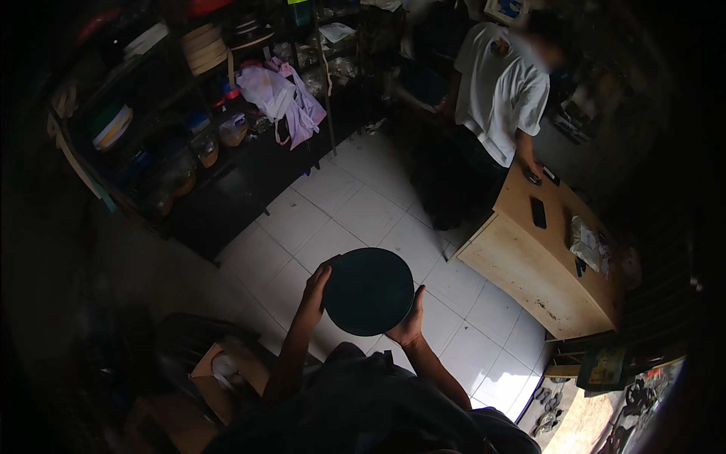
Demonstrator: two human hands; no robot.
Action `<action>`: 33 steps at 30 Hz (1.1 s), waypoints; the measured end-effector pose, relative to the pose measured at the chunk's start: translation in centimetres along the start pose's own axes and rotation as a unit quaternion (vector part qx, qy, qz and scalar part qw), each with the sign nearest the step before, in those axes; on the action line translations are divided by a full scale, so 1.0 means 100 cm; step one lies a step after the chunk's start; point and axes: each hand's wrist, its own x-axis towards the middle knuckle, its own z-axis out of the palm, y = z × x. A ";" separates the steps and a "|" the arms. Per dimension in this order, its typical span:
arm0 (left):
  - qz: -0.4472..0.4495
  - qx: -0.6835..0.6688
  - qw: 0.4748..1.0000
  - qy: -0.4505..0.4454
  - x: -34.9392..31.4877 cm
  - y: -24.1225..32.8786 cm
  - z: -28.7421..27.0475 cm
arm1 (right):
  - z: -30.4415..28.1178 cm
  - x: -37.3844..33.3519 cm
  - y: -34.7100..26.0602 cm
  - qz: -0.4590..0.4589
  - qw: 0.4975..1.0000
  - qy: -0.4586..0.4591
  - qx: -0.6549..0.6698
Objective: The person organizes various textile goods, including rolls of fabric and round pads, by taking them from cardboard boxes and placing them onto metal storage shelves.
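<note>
Holding a matte, dark, round disc (369,291), left hand (313,293) and right hand (411,325) clamped on it

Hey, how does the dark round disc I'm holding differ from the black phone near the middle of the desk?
Shape: the disc is round; the phone is rectangular.
Size: the disc looks much larger than the phone.
Place: your left hand and right hand hold the disc; the phone lies on the desk.
Both are dark.
</note>
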 end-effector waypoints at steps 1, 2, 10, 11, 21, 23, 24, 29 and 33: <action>0.032 -0.037 0.999 -0.014 0.011 -0.008 -0.006 | 0.000 0.015 -0.008 0.001 1.000 0.004 -0.029; 0.062 -0.072 0.995 -0.031 0.024 -0.016 -0.009 | -0.002 0.032 -0.019 0.010 0.999 0.006 -0.037; 0.065 -0.139 0.977 0.147 0.163 0.009 -0.017 | -0.006 0.186 -0.093 0.093 0.987 0.017 -0.131; 0.062 -0.135 0.973 0.177 0.181 0.021 -0.017 | -0.001 0.206 -0.101 0.092 0.986 0.010 -0.141; 0.106 -0.192 0.955 0.201 0.383 0.132 -0.014 | 0.085 0.374 -0.220 -0.092 0.882 -0.077 -0.455; 0.112 -0.204 0.954 0.189 0.418 0.156 -0.008 | 0.099 0.405 -0.240 -0.128 0.853 -0.074 -0.501; 0.107 -0.213 0.953 0.187 0.437 0.168 -0.004 | 0.103 0.425 -0.251 -0.172 0.799 -0.072 -0.571; 0.112 -0.267 0.947 0.140 0.535 0.214 -0.001 | 0.130 0.523 -0.323 -0.362 0.521 -0.045 -0.771; 0.157 -0.210 0.960 0.101 0.600 0.277 0.010 | 0.200 0.588 -0.390 -0.425 0.346 -0.133 -0.826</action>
